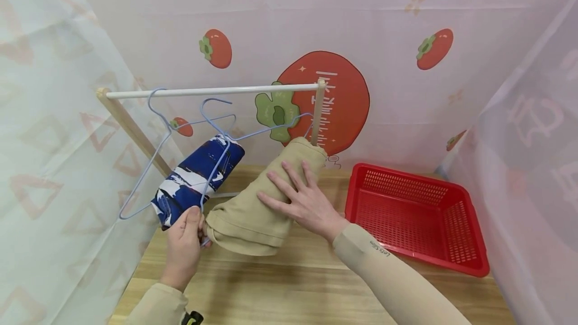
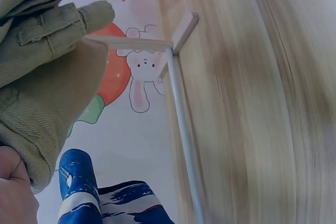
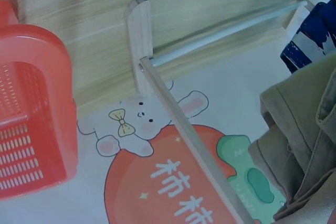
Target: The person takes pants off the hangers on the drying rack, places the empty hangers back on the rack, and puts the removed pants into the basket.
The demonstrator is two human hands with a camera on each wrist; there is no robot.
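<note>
Folded khaki trousers [image 1: 253, 214] hang slanted over a blue wire hanger [image 1: 259, 132], whose hook stands free of the rack's rail. At the lower left, my left hand [image 1: 185, 242] pinches the hanger's lower corner by the edge of the trousers. My right hand [image 1: 304, 202] lies on the khaki cloth, its fingers straight and spread. To the left, a blue-and-white patterned garment [image 1: 230, 152] is draped over another blue hanger [image 1: 155, 156], which is hooked on the rail. The left wrist view shows the trousers [image 2: 58, 93] from below, beside my left hand [image 2: 16, 198].
The drying rack has a white top rail [image 1: 253, 90], wooden posts [image 1: 135, 132] and a low bar [image 2: 184, 129]. A red plastic basket [image 1: 478, 245] stands on the wooden table [image 1: 316, 290] at the right. Printed curtains [image 1: 384, 4] enclose the back and sides.
</note>
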